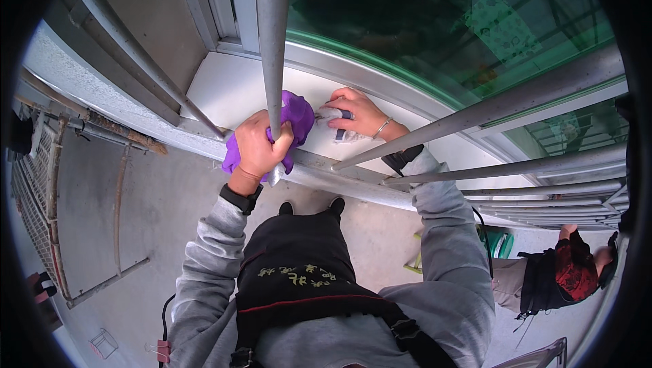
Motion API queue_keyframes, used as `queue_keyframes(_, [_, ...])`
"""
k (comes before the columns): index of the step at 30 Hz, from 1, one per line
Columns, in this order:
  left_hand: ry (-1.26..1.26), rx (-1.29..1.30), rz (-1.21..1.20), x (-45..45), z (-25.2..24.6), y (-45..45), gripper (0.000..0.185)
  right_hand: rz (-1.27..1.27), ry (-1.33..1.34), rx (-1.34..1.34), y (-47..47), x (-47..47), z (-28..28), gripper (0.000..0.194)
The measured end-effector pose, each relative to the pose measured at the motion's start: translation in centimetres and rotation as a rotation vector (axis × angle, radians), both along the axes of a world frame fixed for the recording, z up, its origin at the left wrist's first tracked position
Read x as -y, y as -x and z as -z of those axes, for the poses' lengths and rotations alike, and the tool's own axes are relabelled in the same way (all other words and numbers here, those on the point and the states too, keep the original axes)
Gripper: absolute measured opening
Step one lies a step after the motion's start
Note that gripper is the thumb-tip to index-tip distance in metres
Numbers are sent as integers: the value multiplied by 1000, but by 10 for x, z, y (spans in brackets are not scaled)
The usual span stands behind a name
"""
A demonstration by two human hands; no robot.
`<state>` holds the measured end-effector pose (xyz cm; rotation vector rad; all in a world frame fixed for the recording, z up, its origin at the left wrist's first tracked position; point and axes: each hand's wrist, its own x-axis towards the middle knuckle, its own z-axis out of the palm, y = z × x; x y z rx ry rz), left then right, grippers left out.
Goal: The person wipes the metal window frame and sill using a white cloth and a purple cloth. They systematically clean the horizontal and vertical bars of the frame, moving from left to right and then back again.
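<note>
My left hand [261, 143] is closed around an upright metal window bar [272, 52], with a purple cloth [298, 115] bunched between the palm and the bar. Part of the cloth hangs over the edge of the white window sill [224, 82]. Reaching between two bars, my right hand [355, 113] presses a white and grey cloth [342, 133] onto the sill, close to the window frame. Its fingers are bent over this cloth. A green-tinted window pane [407, 62] stands behind the sill.
More metal bars [484, 108] run along the sill to the right. A metal frame with mesh [54, 179] stands on the concrete floor at left. At lower right is another person [550, 276] in a dark apron, near a green round object [501, 243]. A wire basket [103, 343] lies lower left.
</note>
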<state>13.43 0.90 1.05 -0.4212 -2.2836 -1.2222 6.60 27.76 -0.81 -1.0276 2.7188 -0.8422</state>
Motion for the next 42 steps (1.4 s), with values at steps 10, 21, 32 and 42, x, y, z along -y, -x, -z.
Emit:
queue_keyframes(10, [32,6,-39,-1,0,0,19,156,-81,198,-79,-79,-17,40])
queue_keyframes(21, [-11,32,-6,-2,-1,1,21,307,-291,690,-273,-70,-33,32])
queue_keyframes(32, [1,40,38,1,-6,0,21,656,-69,-499,-187,85,-70,43])
queue_keyframes(42, [-22,140,126,6,-11,-1,30,492,35,-232,-214,88,-49,35])
